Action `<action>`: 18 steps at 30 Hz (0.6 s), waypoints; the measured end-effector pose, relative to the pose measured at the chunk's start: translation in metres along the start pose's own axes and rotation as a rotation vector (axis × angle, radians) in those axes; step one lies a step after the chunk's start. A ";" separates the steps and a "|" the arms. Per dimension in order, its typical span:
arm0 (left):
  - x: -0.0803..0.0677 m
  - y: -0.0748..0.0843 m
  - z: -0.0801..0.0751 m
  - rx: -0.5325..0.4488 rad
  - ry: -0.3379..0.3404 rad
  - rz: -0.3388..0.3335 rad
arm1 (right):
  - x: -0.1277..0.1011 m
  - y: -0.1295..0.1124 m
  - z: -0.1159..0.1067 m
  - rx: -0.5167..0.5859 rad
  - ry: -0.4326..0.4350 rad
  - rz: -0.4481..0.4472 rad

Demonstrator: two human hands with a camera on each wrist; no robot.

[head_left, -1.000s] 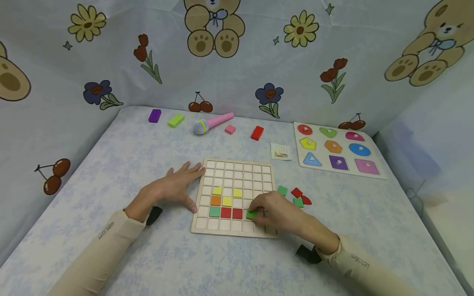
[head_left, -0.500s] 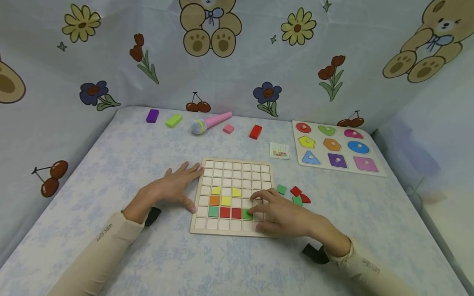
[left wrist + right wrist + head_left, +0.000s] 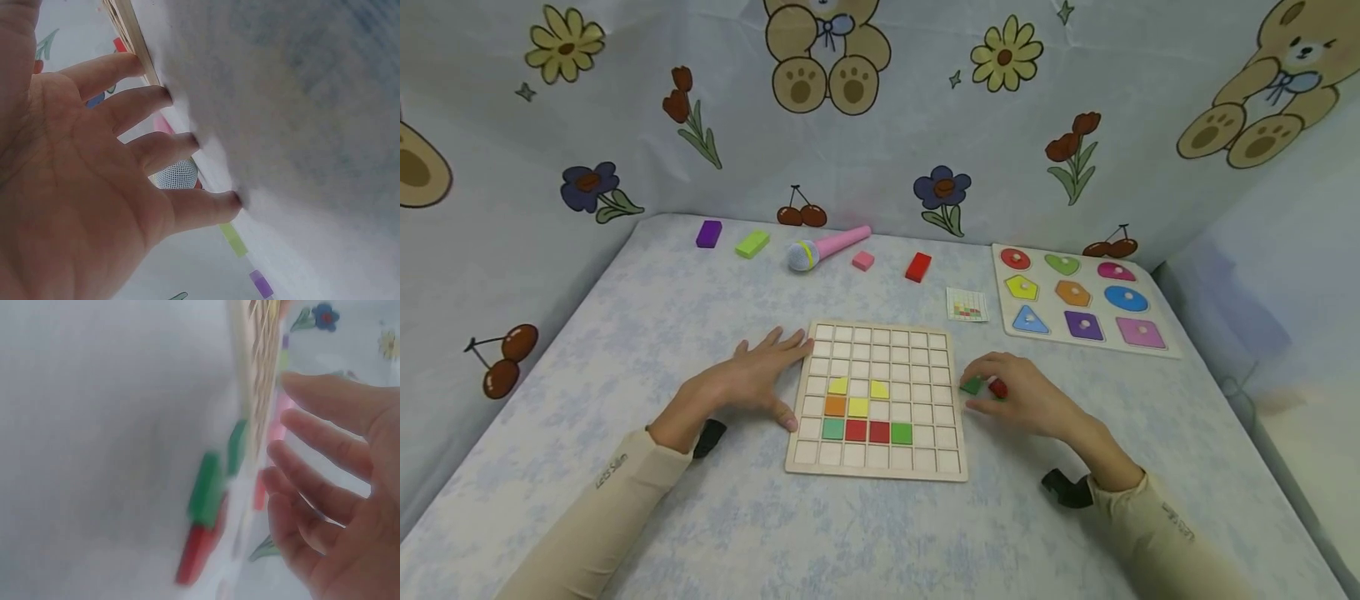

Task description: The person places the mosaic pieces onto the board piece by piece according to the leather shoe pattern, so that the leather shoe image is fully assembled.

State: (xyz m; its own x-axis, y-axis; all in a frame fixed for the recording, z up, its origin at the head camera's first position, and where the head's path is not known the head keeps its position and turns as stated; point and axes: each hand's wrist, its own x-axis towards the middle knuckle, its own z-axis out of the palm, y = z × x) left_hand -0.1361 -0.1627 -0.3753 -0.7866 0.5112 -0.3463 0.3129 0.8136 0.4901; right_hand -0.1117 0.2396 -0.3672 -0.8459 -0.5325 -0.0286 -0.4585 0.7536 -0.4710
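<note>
A wooden grid board (image 3: 876, 476) lies on the table, several coloured tiles in its cells. The green square tile (image 3: 901, 433) ends a row beside two red tiles (image 3: 867, 431). My left hand (image 3: 737, 385) rests at the board's left edge, fingers spread; in the left wrist view its fingertips (image 3: 140, 65) reach down to the table. To the right of the board, my right hand (image 3: 1028, 396) is over the loose tiles. A green tile (image 3: 972, 385) and a red tile (image 3: 997, 387) show by its fingers; others are hidden. The right wrist view shows the fingers apart, holding nothing.
Behind the board lie a small pattern card (image 3: 967, 305), a red block (image 3: 918, 267), a pink block (image 3: 863, 262), a toy microphone (image 3: 827, 249), a lime block (image 3: 752, 244) and a purple block (image 3: 709, 234). A shape puzzle (image 3: 1101, 340) lies at the back right.
My right hand has let go of the green tile in its cell and moved right, off the board, to the loose tiles. The left hand has stayed put.
</note>
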 end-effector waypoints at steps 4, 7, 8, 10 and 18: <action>0.000 0.000 0.000 -0.004 0.004 0.005 | 0.002 0.013 -0.001 0.014 0.017 0.016; 0.000 -0.001 0.001 -0.004 0.000 0.006 | 0.002 0.018 0.002 0.006 0.014 0.028; 0.001 -0.002 0.002 -0.004 -0.001 0.006 | 0.002 0.018 0.003 0.000 0.013 0.029; 0.000 -0.002 0.002 -0.001 0.001 0.008 | 0.004 0.017 0.005 -0.014 0.015 0.029; 0.000 -0.004 -0.001 0.002 -0.001 0.001 | 0.010 0.010 0.005 -0.078 0.019 0.063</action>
State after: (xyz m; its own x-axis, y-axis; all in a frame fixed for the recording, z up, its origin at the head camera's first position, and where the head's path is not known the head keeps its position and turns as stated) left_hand -0.1375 -0.1660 -0.3765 -0.7857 0.5126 -0.3463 0.3151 0.8134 0.4891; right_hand -0.1236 0.2399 -0.3767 -0.8785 -0.4762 -0.0394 -0.4232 0.8137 -0.3985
